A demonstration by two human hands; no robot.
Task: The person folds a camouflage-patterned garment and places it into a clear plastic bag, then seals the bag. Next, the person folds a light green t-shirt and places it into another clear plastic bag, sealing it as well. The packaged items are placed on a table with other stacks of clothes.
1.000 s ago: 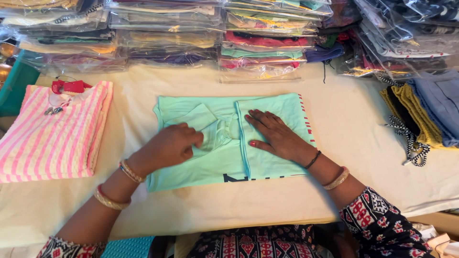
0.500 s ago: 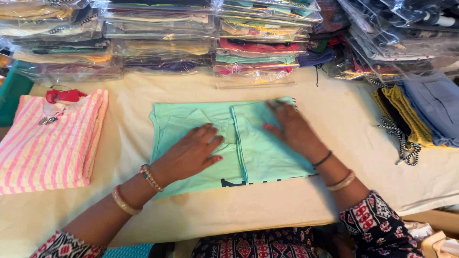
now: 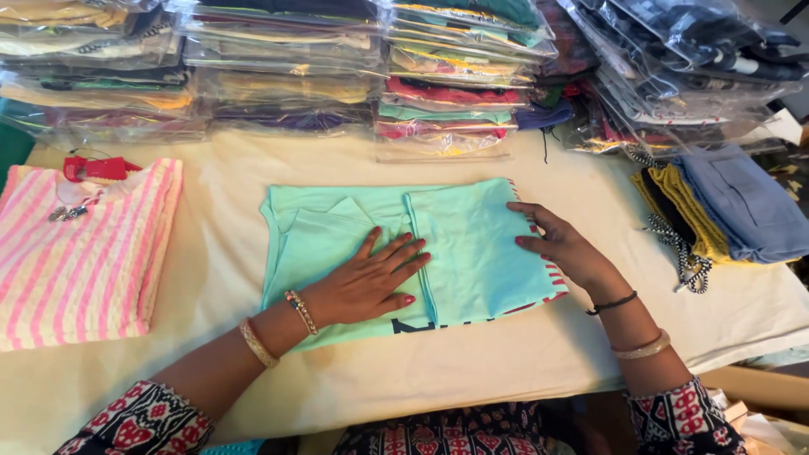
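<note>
Both hands have shifted since half a second ago: the left hand (image 3: pixel 371 282) has slid from the garment's middle toward its lower centre, and the right hand (image 3: pixel 560 246) has moved from the upper right panel out to the right edge. Mint-green folded garment (image 3: pixel 472 253) lies flat at the centre of the cream-covered table (image 3: pixel 522 362), its folded right panel overlapping the left along a vertical crease. Left hand rests palm down on the cloth, fingers spread and extended toward 2 o'clock, grasping nothing. Right hand lies at 3 o'clock of the garment, fingers loosely curled over its red-striped edge, pointing toward 10 o'clock; whether the fingertips pinch the fabric cannot be told. Dark lettering shows partly at the garment's lower edge, at 6 o'clock, just beside the left hand.

Pink-and-white striped garment (image 3: pixel 80 253), folded, lies at 9 o'clock, well apart, with a red tag (image 3: pixel 101 168) at its top. Stacks of clear-bagged clothing (image 3: pixel 286 67) line the table from 10 to 2 o'clock. Blue folded garment (image 3: pixel 742 202) and a yellow one (image 3: pixel 678 206) lie at 3 o'clock, near the right hand, apart from it.
</note>
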